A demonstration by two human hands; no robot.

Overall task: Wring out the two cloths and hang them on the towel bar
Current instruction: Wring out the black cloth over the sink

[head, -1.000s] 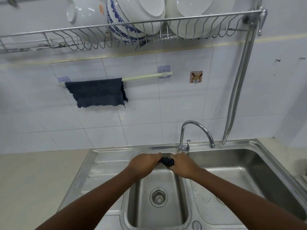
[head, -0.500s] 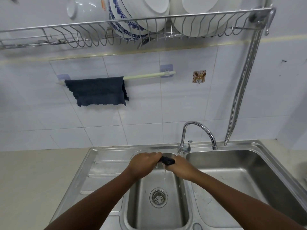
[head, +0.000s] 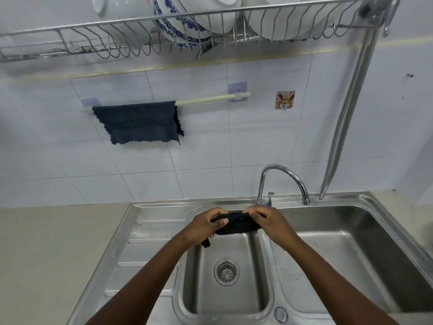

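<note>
Loosened since a moment ago, the twisted dark cloth (head: 235,222) now spreads wider between the hands. Left hand (head: 206,225) pinches its one end, right hand (head: 269,221) grips the other, above the sink (head: 346,242). Beyond them, another cloth (head: 138,121) hangs on the towel bar (head: 210,99).

steel double sink (head: 365,221) – curved tap (head: 282,175), dish rack (head: 164,34) overhead – bowls (head: 210,12)

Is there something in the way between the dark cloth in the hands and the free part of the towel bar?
Nothing visible. The wrung cloth is over the small basin; only bare tiles lie between it and the free bar section.
</note>
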